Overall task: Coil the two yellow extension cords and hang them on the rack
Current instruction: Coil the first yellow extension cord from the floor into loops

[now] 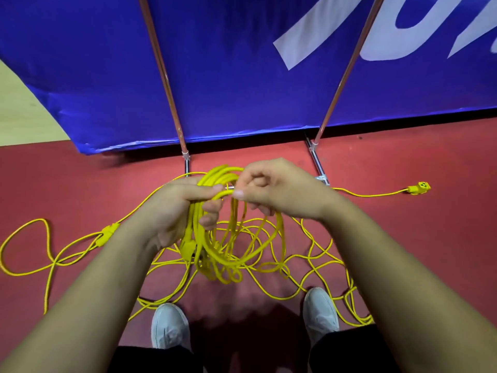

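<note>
While the left hand (185, 211) grips the yellow extension-cord coil (231, 249) at its top — seemingly light, floppy, springy — the right hand (271, 189) pinches it alongside.

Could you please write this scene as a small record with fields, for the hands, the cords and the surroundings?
left hand: grips coil of yellow extension cord
right hand: pinches a strand at the coil's top
loose yellow cord: tangled on red floor, near two grey shoes
yellow socket end: on floor, far right
background: blue banner on metal poles
</note>
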Tool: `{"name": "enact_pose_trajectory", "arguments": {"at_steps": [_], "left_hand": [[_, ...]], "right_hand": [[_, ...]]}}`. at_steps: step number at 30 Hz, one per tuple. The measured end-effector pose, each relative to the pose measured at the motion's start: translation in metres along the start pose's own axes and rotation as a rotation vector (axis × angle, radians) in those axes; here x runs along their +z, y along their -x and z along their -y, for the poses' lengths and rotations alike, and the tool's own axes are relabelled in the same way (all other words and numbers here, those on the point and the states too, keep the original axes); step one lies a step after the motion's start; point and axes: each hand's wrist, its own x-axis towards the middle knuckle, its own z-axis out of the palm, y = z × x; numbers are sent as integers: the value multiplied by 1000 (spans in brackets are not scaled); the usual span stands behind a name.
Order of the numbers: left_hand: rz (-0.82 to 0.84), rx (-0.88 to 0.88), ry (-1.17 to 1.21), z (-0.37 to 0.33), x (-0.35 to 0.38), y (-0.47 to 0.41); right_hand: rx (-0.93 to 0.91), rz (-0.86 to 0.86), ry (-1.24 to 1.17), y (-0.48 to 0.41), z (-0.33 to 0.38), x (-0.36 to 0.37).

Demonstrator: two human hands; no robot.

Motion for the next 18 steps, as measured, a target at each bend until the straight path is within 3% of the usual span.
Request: {"name": "enact_pose_trajectory", "arguments": {"at_steps": [3,7,11,18], "left_hand": [[-26,59,74,-6,-4,1],[-42,2,-49,-3,-8,1],[-59,-65,-134,-1,-9,4],[3,-80,-108,4,-3,4]], "right_hand": [[116,84,-11,8,-26,-23],[173,20,-155,9,-44,-21],[125,-101,-60,6,-26,-26],[-65,4,119,-1,12,12]]}}
